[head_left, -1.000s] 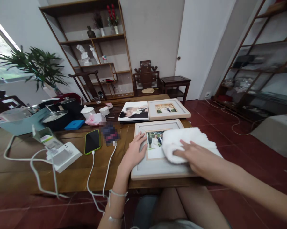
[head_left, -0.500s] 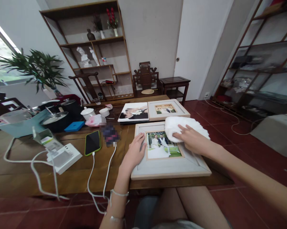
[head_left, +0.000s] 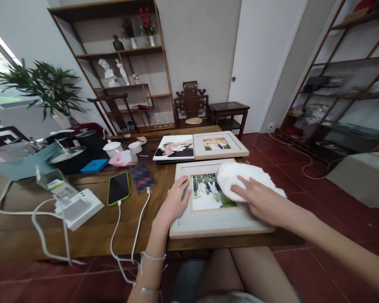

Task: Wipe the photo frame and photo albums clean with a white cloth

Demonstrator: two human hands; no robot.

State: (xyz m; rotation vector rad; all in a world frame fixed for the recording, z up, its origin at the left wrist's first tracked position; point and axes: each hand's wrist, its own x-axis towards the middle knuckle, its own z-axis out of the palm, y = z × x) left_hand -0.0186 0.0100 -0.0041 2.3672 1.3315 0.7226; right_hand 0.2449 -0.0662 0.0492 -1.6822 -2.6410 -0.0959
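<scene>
A picture frame [head_left: 208, 225] with a pale wide border lies flat near the table's front edge, holding a photo of two people. My left hand [head_left: 176, 202] rests on the frame's left side, fingers stretched out flat along the rim. On the right, my right hand [head_left: 260, 198] grips a folded white cloth [head_left: 246, 174] and presses it on the frame. The cloth covers the upper right part of the photo and border, and its far end hangs past the frame's right edge.
Behind lie a second frame [head_left: 235, 145] and a photo panel [head_left: 176, 143]. Leftward on the table [head_left: 97, 235] are a phone [head_left: 119, 188] with a charging cable, a white box [head_left: 82, 208], a blue box [head_left: 94, 166], a white teapot [head_left: 112, 148] and pots [head_left: 66, 158].
My right hand and the white cloth have moved down and slightly right over the frame, covering more of the photo's right part. My left hand stays on the left rim. The view has shifted slightly.
</scene>
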